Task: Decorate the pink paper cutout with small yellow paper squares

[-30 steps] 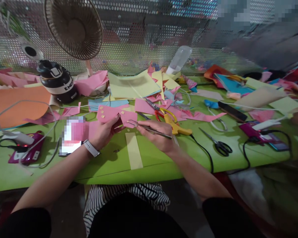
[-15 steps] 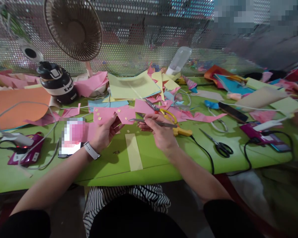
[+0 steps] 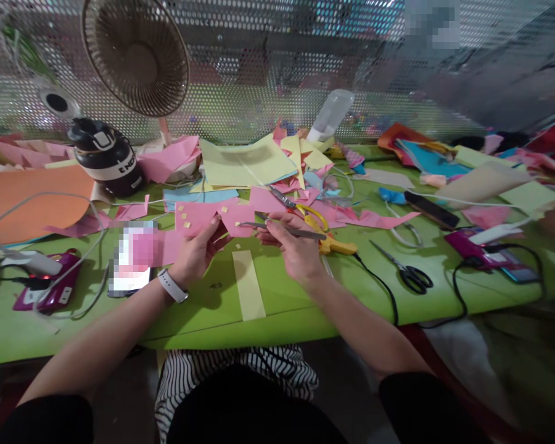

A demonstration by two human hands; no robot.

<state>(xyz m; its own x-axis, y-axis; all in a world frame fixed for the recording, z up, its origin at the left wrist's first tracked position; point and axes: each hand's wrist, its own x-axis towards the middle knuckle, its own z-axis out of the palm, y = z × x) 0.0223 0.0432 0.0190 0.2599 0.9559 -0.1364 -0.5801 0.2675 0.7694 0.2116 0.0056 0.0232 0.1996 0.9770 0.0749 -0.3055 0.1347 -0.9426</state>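
A pink paper piece [image 3: 206, 213] with several small pale yellow squares on it is pinched in my left hand [image 3: 195, 251], thumb on its near side. My right hand [image 3: 300, 253] is closed around grey metal tweezers [image 3: 308, 234]. Their tips point left and reach the yellow square [image 3: 237, 224] on the paper's right part; whether they grip it I cannot tell. Below, a pale yellow strip [image 3: 248, 285] lies on the green table, with one small loose square [image 3: 238, 246] just above it. Behind my right hand are yellow-handled scissors [image 3: 315, 219] and a yellow glue gun [image 3: 337, 246].
A lit phone [image 3: 134, 259] lies left of my left hand. Black-handled scissors [image 3: 414, 279] are at right, beyond the black cord [image 3: 383, 285]. Pink and yellow paper sheets [image 3: 247, 161], a black bottle [image 3: 106, 157] and a fan [image 3: 139, 61] stand or lie at the back.
The pink paper has shifted slightly right and down in my left hand. The tweezer tips have moved a little left and now meet the yellow square.
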